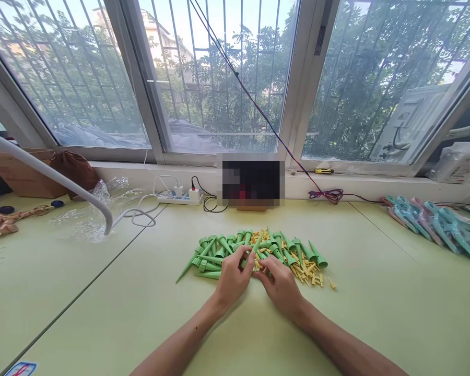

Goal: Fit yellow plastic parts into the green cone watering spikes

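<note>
While the left hand grips a green spike between thumb and fingers, the right hand has its fingertips closed around a small yellow piece just beside the spike's near end; whether the two parts touch, the fingers hide. The held spike is at the near edge of the heap, in the middle of the scene, its long axis slanting so that the narrow tip points up, far and a little right. On the pale green table, other green spikes lie along several directions: at the left, one long tip aims left and near, while those at the right mostly point far and left. Loose yellow pieces lie at the heap's right, one apart at the right end.
</note>
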`<state>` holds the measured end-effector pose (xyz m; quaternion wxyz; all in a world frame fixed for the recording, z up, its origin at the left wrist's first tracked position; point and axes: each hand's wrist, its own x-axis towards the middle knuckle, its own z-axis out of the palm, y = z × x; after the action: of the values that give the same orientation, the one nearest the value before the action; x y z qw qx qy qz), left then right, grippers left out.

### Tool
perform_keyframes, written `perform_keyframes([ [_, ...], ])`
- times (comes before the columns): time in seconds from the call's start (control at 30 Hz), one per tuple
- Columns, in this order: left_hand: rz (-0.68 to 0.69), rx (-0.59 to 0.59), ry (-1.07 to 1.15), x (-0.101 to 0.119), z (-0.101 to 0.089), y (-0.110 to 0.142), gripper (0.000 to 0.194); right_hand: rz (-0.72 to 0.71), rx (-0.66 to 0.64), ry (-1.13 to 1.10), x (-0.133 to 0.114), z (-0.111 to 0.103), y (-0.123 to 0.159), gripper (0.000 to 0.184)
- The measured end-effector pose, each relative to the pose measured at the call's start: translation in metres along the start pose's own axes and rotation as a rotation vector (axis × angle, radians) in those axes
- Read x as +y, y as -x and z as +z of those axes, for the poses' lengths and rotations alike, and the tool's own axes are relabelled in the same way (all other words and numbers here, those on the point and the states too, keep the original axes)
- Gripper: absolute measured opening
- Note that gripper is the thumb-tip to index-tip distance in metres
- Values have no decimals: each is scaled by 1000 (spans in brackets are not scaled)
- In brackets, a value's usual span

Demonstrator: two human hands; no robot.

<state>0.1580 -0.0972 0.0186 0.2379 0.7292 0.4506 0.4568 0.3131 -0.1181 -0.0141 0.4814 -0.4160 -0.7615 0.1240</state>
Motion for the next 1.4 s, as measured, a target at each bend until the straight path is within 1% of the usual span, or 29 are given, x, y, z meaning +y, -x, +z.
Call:
perform_keyframes([
  [0.23,23,4,-43,1,2,3,25,-8,-14,1,1,-1,-1,14],
  [0.4,33,-30,-38,0,3,4,25,-9,-37,-8,0,-4,-4,21],
  [0.53,65,-49,-33,0,2,4,24,-4,-23,-17,-3,-6,-6,26],
  [0.77,57,-91,-7,-1,2,2,25,15,-6,-24,-2,-5,-6,28],
  [0.9,97,-118,3,0,0,1,25,29,-5,-54,-2,-4,-7,28],
  [1.1,129,-209,33,0,-1,2,32,76,13,-73,-1,-5,-7,29],
  [1.27,159,-242,12,0,-3,5,37,106,30,-67,-1,-6,-8,30],
  [1.4,206,-265,-20,2,-4,6,53,97,50,-48,-3,-7,-8,33],
])
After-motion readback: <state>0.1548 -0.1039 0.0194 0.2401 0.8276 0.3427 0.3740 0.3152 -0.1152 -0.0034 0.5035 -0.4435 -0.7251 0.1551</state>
